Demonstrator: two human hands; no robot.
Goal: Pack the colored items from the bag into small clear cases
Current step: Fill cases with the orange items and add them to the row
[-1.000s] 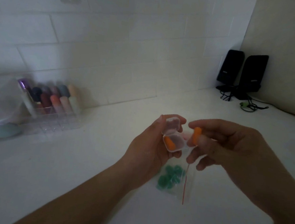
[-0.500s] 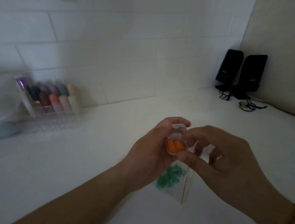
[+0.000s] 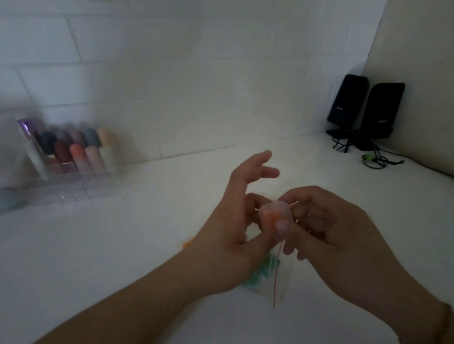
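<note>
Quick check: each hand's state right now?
Left hand: open, fingers spread, holding nothing.
Right hand: pinching the small clear case with orange items inside.

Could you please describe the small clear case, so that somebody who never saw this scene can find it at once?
Start at the white countertop and find the two hands near its middle. Between them is the small clear plastic case holding orange pieces, pinched by the right hand, while the left hand is beside it with straight fingers. Unlike the flat clear plastic bag of green pieces below, it is boxy and shows orange.
</note>
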